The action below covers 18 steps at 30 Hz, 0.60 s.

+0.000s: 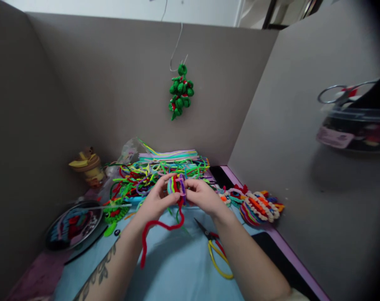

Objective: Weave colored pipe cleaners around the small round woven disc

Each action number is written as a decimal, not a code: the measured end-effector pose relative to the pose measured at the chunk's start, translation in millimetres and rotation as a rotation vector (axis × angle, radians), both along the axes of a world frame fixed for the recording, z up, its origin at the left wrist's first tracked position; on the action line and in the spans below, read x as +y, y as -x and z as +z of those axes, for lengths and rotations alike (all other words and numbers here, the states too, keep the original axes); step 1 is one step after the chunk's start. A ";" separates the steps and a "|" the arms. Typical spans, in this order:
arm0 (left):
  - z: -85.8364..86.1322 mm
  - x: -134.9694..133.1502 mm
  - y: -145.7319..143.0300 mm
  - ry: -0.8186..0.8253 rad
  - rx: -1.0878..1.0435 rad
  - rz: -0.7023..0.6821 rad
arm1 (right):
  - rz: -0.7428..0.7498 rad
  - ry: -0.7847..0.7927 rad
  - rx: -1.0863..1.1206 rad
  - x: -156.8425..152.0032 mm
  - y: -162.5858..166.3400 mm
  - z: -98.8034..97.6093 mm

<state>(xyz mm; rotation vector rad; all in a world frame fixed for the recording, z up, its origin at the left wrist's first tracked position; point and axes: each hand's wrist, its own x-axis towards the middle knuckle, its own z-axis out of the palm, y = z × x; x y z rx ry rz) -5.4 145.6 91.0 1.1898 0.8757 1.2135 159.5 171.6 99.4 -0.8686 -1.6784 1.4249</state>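
Between my two hands is a small striped piece of fuzzy pipe cleaners (pixel 174 184) in red, green, yellow and purple. My left hand (pixel 160 197) is closed round its left side, thumb in front. The fingers of my right hand (pixel 201 195) pinch its right edge near the purple strands. From its lower edge a long red pipe cleaner (pixel 163 224) hangs in a loose curve over my left forearm. Below my right hand, scissors with yellow and red handles (pixel 217 255) lie on the light blue mat (pixel 171 267), blades pointing up and left.
Behind my hands spreads a tangled heap of coloured pipe cleaners (pixel 136 173). A dark round tray (pixel 75 225) and a green fuzzy figure (pixel 115 212) lie left, near a yellow-brown pot (pixel 91 169). Finished colourful pieces (pixel 259 207) sit right. A green ornament (pixel 181 92) hangs from a hook.
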 end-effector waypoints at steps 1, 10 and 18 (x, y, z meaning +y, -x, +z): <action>-0.8 0.7 -0.4 -0.001 -0.010 0.006 | 0.012 -0.021 -0.012 1.0 -0.5 -0.8; 0.3 4.0 -2.4 0.017 -0.042 0.200 | -0.192 -0.347 -0.068 -7.7 -1.3 6.5; -4.3 8.3 1.1 0.007 -0.055 0.294 | 0.034 -0.887 -0.200 -21.5 5.4 9.5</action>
